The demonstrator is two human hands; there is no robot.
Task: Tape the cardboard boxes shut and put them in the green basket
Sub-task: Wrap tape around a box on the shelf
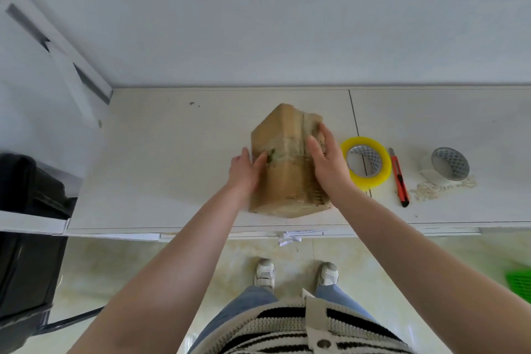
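Cardboard box (283,158): brown, blurred, standing on the white worktop (172,152) near the middle of its front edge, turned so one vertical corner faces the camera. Clear tape bands wrap its middle; frayed tape and torn fibres show on the right face. No print or label readable on it.
Left hand (245,171): flat against the box's left face, fingers straight, thumb laid on the front corner; presses, does not curl round.
Right hand (326,158): laid on the right face, fingers slightly bent over the taped band, touching it; whether any fingertip pinches tape, cannot tell.
Yellow tape roll (366,162): lying flat just right of the box, over the worktop's seam; core pattern printed, no words legible.
Utility knife (398,178): red-orange, lying right of the yellow roll, pointing toward the back edge.
Clear tape roll (445,165): toward the right edge, beyond the knife, with pale scraps at its base.
Green basket (520,282): on the floor at the right frame edge, only a corner visible, well apart from the box.
Writing: none readable anywhere.
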